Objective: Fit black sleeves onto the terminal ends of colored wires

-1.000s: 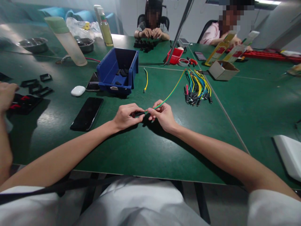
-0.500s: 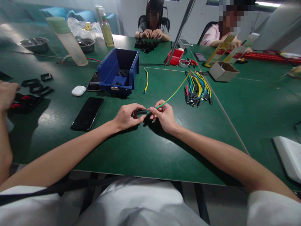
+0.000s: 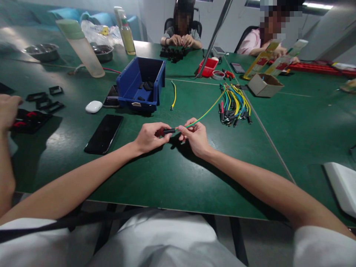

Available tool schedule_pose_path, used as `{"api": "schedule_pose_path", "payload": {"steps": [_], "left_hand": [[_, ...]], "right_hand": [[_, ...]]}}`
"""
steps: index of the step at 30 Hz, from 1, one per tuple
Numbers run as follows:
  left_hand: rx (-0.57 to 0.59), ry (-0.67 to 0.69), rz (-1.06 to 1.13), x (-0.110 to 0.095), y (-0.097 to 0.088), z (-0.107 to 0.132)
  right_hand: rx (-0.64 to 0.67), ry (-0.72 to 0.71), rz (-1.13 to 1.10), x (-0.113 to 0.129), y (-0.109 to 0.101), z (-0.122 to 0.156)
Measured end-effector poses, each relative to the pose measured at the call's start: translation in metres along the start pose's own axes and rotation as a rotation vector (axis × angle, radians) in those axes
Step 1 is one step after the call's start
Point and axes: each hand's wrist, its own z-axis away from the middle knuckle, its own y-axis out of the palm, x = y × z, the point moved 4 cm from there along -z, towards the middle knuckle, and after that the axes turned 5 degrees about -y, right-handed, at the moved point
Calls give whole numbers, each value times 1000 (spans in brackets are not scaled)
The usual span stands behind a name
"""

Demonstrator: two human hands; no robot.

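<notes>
Between the thumb and fingers of my left hand [image 3: 152,137] is a short black sleeve [image 3: 169,131], lying sideways. My right hand [image 3: 196,138] pinches a yellow-green wire [image 3: 207,111] close to the sleeve's right end. The wire's near end meets the sleeve; whether it sits inside, I cannot tell. Its far end runs up to the right, to a bundle of yellow, green and blue wires [image 3: 236,102] with black-sleeved ends and ring terminals. A single short yellow wire [image 3: 174,94] lies beyond my hands.
A blue bin [image 3: 139,87] with small black pieces stands behind my left hand. Left of it are a black phone [image 3: 104,133] and a white case [image 3: 94,106]. Another person's hand [image 3: 8,111] is at far left. A cardboard box [image 3: 264,85] and a slanted metal pole [image 3: 214,39] stand farther back.
The black sleeve has turned slightly and moved a little to the right in my left fingers. My right hand keeps its pinch on the wire, almost in place.
</notes>
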Motion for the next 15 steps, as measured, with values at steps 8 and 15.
{"api": "schedule_pose_path", "payload": {"steps": [8, 15], "left_hand": [[-7, -5, -13, 1, 1, 1], [-19, 4, 3, 1, 1, 2]], "right_hand": [[-24, -6, 23, 2, 1, 0], [-24, -1, 12, -1, -1, 0]]}}
